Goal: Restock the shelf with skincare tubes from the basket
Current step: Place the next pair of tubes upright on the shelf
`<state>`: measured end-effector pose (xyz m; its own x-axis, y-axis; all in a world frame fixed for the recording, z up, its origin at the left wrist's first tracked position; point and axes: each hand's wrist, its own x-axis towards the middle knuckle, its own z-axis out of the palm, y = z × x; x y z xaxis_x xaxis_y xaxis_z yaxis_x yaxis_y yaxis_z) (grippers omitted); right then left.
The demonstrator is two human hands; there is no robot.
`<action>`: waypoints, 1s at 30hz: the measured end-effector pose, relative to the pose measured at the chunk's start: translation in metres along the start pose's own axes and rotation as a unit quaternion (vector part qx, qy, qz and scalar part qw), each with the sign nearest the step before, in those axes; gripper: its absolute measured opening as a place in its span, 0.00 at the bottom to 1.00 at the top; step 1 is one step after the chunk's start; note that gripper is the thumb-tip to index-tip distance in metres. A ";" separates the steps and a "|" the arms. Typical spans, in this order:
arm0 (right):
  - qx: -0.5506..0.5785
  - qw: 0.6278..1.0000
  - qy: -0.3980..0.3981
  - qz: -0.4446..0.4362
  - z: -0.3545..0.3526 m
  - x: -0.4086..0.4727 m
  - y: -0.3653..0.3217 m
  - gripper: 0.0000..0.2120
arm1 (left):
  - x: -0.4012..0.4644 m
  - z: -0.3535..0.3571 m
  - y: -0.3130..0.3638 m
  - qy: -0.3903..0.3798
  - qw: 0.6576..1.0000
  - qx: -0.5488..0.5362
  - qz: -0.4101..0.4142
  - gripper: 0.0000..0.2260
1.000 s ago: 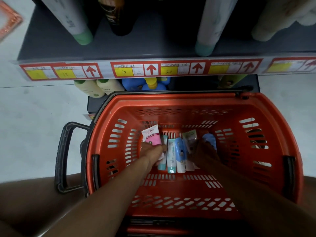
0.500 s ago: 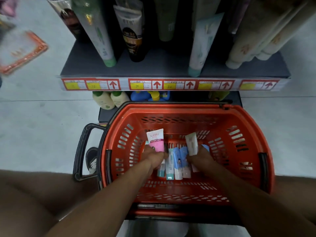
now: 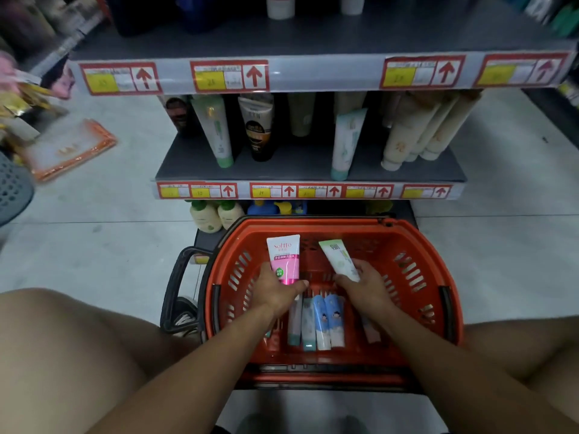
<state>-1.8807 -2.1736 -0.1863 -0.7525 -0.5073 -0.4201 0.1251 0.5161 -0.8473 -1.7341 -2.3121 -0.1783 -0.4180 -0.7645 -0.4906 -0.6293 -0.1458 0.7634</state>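
The left hand (image 3: 275,292) grips a pink tube (image 3: 284,260) by its lower end, the tube upright over the basket (image 3: 438,277), crimped end up. The right hand (image 3: 365,288) pinches a white-green tube (image 3: 338,260) by its lower part, tilted with its top leaning left. Both tubes are above the basket's floor and apart from each other.

On the basket floor, between and below the hands, more tubes lie side by side: two pale ones (image 3: 302,321) partly under the left hand, two blue ones (image 3: 327,321) beside them, and one more (image 3: 371,333) mostly hidden by the right forearm.

The basket's far rim touches or nearly touches the bottom shelf, where cream bottles (image 3: 216,216) and a blue-yellow bottle (image 3: 275,208) stand just beyond it. A black handle (image 3: 175,286) juts from the basket's left side, a shoe (image 3: 185,314) just beside it.

Above, the middle shelf (image 3: 297,169) carries tubes standing cap-down: a white-green one (image 3: 216,130), a black one (image 3: 258,126), a pale teal one (image 3: 346,142) leaning, and a cream cluster (image 3: 419,130) at the right. Bare shelf shows between the black tube and the teal one. The shelf's front edge with its price strip (image 3: 307,191) overhangs the basket's far rim; the upper shelf (image 3: 313,42) overhangs farther.

An orange-edged packet (image 3: 67,148) lies on the floor (image 3: 94,239) at the left, which is otherwise bare. The person's knees flank the basket on both sides.
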 end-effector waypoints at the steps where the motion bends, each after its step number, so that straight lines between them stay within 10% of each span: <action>1: 0.005 1.000 -0.004 -0.002 -0.001 -0.004 -0.002 0.22 | -0.005 -0.002 0.004 -0.001 1.000 -0.014 0.009 0.27; 30: 0.013 0.975 0.056 -0.213 -0.052 -0.071 -0.127 0.26 | -0.082 -0.062 0.134 0.051 0.973 -0.103 0.200 0.27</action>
<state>-1.8769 -2.1671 -0.0315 -0.8057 -0.5922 0.0084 -0.1984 0.2564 -0.9460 -1.7440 -2.3077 -0.0097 -0.5286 -0.8429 -0.1008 -0.2810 0.0616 0.9577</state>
